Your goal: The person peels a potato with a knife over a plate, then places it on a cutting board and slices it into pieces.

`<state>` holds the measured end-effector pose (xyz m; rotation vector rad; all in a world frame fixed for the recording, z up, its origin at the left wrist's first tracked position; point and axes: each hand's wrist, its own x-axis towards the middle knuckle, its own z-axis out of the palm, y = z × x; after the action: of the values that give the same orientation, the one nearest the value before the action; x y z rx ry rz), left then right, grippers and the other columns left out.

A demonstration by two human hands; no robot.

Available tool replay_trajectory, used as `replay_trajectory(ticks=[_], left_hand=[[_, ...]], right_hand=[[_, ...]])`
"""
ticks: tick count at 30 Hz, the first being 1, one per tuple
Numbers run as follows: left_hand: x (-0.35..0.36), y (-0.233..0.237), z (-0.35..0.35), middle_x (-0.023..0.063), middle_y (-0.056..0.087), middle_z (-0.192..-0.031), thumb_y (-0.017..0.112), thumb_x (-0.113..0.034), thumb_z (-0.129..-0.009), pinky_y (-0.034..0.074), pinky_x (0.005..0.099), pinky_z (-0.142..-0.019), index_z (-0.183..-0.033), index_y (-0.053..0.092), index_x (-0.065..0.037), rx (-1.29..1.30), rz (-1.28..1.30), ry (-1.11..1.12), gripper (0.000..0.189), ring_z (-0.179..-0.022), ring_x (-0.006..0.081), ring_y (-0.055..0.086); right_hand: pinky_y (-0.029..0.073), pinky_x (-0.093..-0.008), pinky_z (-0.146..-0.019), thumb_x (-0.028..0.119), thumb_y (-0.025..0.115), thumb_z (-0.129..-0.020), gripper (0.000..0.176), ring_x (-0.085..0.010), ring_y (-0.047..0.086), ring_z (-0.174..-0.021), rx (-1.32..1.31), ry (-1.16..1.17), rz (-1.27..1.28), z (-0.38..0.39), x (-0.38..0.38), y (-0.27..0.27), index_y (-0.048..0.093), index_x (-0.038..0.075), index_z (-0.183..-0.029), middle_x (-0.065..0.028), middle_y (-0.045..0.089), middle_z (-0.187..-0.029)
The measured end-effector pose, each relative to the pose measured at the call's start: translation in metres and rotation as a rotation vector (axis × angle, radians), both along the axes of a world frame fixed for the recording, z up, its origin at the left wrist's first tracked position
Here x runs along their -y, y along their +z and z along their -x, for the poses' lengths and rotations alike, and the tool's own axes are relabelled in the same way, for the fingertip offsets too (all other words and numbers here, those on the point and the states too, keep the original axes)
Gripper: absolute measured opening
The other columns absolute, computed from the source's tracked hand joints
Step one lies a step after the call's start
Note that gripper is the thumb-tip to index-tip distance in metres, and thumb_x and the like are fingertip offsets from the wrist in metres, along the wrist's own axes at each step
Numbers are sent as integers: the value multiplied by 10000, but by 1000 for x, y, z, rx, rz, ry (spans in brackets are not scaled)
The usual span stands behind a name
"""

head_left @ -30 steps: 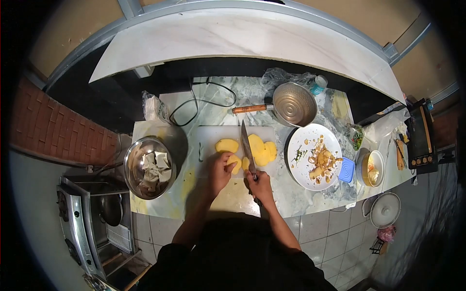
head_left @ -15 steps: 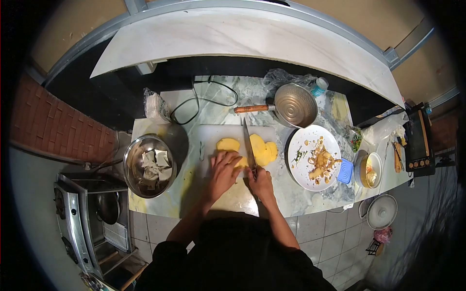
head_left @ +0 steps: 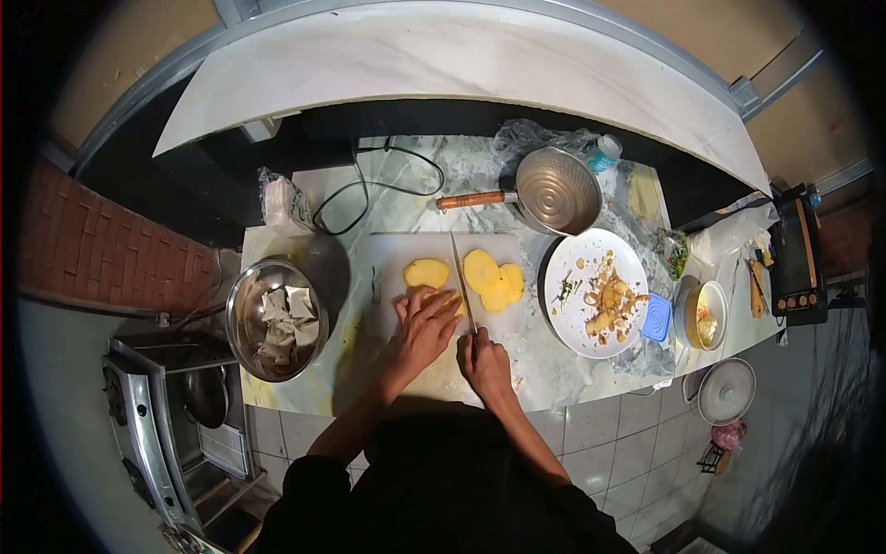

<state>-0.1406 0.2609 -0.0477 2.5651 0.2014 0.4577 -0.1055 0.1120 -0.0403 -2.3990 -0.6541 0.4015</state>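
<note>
A white cutting board (head_left: 389, 251) lies on the counter in front of me. My left hand (head_left: 428, 325) is closed over a peeled yellow potato piece, mostly hidden under the fingers. In my right hand (head_left: 486, 366) is the handle of a kitchen knife (head_left: 462, 280). Its long blade points away from me, upright on edge, just right of the left fingertips. To the right of the blade, several potato slices (head_left: 496, 281) overlap on the board. Another peeled potato piece (head_left: 426, 273) rests beyond my left hand.
Left of the board stands a steel bowl (head_left: 238, 328) with pale folded pieces inside. A white plate (head_left: 574, 334) of peelings sits to the right, near a blue lid (head_left: 656, 319) and a round container (head_left: 722, 309). Behind are a wooden-handled saucepan (head_left: 558, 192) and a black cable (head_left: 365, 189).
The knife's blade has gone from tilted, with its side showing, to nearly upright. It now stands apart from the slices on its right. My right hand sits slightly lower in view.
</note>
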Motion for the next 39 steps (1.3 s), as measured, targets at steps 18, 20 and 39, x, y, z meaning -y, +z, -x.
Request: replay_trajectory(ticks=[18,20,39], left_hand=[[7,-36,-3,-29,631,-1187,690,-206,-773,329,430,-931,-1022,714,-105,141,-20,50,269,-1108,252,480],[7,-39,-3,-35,634,-1181,694,-202,-765,334,427,-929,-1017,715,-107,161,-1,48,270,-1105,253,479],[4,-45,-5,-74,641,-1162,711,-204,-741,362,412,-918,-1010,722,-140,173,2,69,277,-1065,253,505]], right_hand=[[471,-501,-482,174,508,-893,262,-431,592,-530,37,-33,68,9,-8,-12,454,-70,-971,-257,576,-567],[492,-490,-518,207,475,-917,269,-422,611,-575,-6,-21,133,9,-7,-13,446,-41,-1018,-251,596,-613],[531,-468,-619,120,454,-906,162,-410,651,-721,-162,-2,318,10,0,3,427,-9,-1000,-247,638,-757]])
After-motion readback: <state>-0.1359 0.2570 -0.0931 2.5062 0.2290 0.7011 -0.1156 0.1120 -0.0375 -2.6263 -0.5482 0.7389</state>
